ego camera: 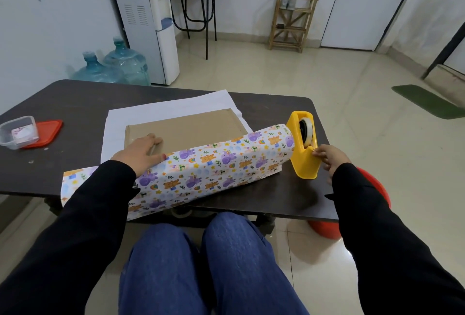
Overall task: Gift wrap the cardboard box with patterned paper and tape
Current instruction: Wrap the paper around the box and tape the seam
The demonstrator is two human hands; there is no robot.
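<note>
While dispenser point(303, 164) holds tape point(306, 131), clear tub point(10, 136) holds pale item point(24, 131)

The left hand point(137, 150) lies palm down, fingers straight and together. The right hand point(329, 157) reaches forward, fingertips pinching the tape dispenser point(303, 164) at its edge.

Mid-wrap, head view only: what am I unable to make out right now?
Head view:
- Near side of the cardboard box: hidden under the patterned paper.
- Paper edge: covered by the left hand.
- Tape end at the yellow dispenser: too small, behind fingertips of the right hand.
- Contents of the clear container: blurred.
</note>
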